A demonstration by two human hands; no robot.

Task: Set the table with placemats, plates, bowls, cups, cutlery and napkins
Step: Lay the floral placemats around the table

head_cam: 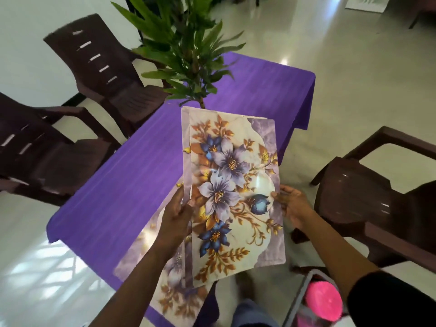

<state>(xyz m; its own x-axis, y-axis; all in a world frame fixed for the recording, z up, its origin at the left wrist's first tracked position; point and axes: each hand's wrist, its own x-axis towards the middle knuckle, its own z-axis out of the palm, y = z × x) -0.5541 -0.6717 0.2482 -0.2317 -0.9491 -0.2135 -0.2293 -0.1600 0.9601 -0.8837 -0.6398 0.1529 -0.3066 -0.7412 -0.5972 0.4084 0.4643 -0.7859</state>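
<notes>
Two hands hold our stack of glossy floral placemats [231,185] above the near table edge: left hand [175,218] pinching the stack's left edge, thumb on top; right hand [291,205] loosely spread, fingertips on the right rim. Another mat [151,253] hangs lower left. We judge it best to peel off the top sheet and lay it square to the edge. Beyond: purple-clothed rectangular table [141,161], leafy green plant [186,48], dark brown plastic chairs [101,67], pale glossy floor [354,79].

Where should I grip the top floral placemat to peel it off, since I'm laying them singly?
Pinch the top floral plastic placemat at its free right long edge, coming from the right where the right hand touches; the left hand pins the left edges.
</notes>
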